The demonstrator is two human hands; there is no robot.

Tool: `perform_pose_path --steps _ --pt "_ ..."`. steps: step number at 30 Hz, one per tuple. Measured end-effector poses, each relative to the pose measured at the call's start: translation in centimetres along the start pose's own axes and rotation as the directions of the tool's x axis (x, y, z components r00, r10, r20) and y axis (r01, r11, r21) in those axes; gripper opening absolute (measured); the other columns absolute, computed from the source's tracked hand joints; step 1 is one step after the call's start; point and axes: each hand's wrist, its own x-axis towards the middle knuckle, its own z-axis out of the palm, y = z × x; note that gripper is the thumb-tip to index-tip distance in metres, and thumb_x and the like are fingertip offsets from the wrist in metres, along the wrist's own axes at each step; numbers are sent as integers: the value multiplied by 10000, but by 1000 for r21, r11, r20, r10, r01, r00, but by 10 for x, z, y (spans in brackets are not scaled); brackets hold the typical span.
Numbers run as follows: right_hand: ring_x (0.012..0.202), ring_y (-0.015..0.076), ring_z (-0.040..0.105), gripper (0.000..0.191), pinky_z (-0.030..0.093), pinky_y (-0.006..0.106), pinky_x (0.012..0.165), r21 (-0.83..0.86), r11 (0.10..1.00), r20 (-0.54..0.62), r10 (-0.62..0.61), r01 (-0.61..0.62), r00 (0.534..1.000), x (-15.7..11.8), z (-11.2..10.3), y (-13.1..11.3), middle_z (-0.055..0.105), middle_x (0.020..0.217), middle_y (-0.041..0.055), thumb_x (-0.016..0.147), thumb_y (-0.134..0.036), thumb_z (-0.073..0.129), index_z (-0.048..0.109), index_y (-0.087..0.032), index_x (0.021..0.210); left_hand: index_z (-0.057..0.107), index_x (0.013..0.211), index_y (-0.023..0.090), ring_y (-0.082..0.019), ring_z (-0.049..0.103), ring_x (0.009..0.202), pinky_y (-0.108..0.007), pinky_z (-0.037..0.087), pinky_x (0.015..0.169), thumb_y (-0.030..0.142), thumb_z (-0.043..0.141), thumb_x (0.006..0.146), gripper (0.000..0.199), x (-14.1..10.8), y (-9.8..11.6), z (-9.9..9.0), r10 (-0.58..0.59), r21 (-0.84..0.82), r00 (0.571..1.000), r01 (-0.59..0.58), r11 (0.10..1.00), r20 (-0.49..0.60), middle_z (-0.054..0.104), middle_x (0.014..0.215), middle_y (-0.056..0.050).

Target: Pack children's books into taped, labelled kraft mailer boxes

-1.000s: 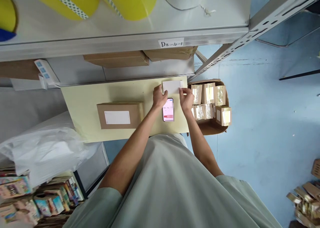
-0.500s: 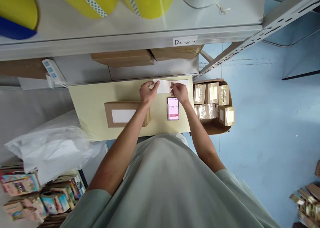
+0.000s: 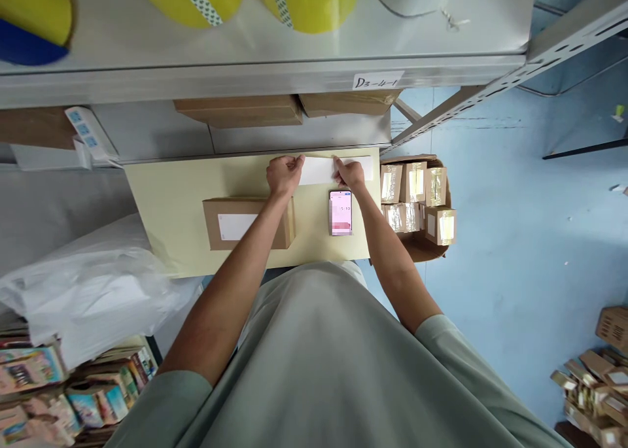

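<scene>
A long white paper strip (image 3: pixel 316 171) lies near the far edge of the pale yellow table (image 3: pixel 171 193). Its left end is pinched between thumb and fingers of my left hand (image 3: pixel 284 175). My right hand (image 3: pixel 350 175) has its fingers closed at the strip's middle, hiding part of it; the strip shows again to its right. Just below my right hand rests a phone (image 3: pixel 340 212) with a lit pink screen. A closed cardboard box (image 3: pixel 213 225) with a white label sits left of the phone, partly behind my left forearm.
An open carton (image 3: pixel 417 255) of small taped boxes stands against the table's right end. Above runs a metal shelf (image 3: pixel 220 82) with yellow tape rolls (image 3: pixel 314 6). White plastic bags (image 3: pixel 98 291) and books (image 3: pixel 108 396) are at lower left; more cartons (image 3: pixel 593 389) lie at lower right.
My left hand has shifted slightly left along with the strip's end, and the paper between my hands now looks flatter and straighter. My right hand has barely moved. The view has shifted slightly.
</scene>
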Motion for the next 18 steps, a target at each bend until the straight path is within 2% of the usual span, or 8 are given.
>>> perform_pose_path --steps 5,13,18 --pt "359 105 599 687 501 204 450 7 1000 9 16 -16 1000 1 1 -3 665 492 11 1036 -741 729 657 -210 605 819 897 172 -304 799 1018 -386 572 990 408 727 973 265 3 0 -1 -31 -17 1000 31 999 7 840 987 -128" --pt "360 115 615 650 505 212 446 14 1000 -28 20 -20 999 5 4 -2 659 471 10 1066 -657 741 647 -219 594 799 876 198 -269 782 995 -379 574 1017 388 748 950 209 10 -11 3 -53 -43 999 53 998 8 818 948 -93" --pt "358 114 616 630 487 205 425 41 998 -21 53 -52 998 8 5 -4 651 464 4 1056 -648 762 646 -218 611 790 868 204 -287 780 981 -420 580 1020 389 719 954 216 4 -7 3 -57 -9 998 57 998 -16 818 947 -100"
